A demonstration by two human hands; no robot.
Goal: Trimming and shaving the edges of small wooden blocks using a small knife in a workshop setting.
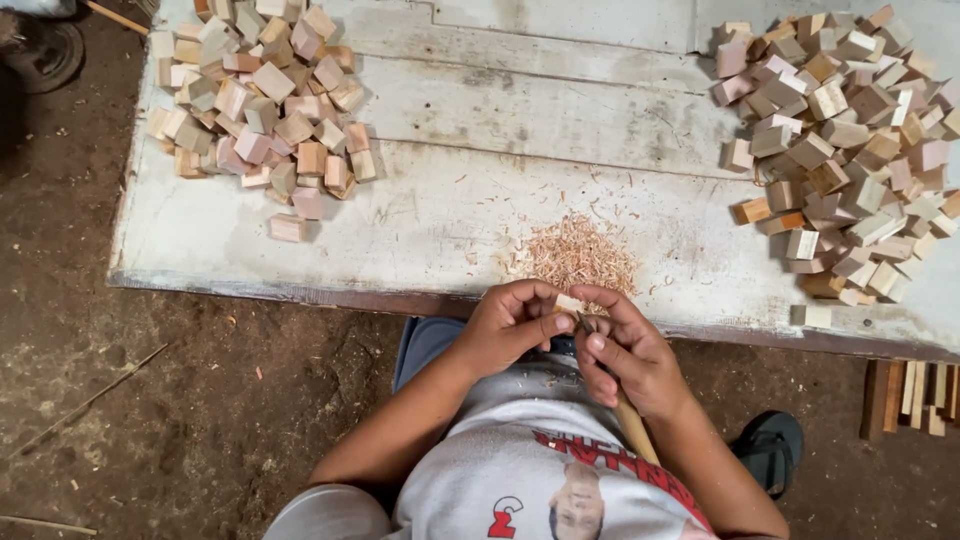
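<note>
Head view, hands [570, 335] pinching small upright block [568, 303]

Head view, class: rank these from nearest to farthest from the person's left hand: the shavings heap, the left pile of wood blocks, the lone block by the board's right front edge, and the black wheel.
From the left hand:
1. Shavings heap, just beyond the hands.
2. Lone block, right front edge.
3. Left pile of wood blocks, far left of the board.
4. Black wheel, top left corner, on the ground.

White printed shirt [520, 470], dark sandal [772, 448]
</note>
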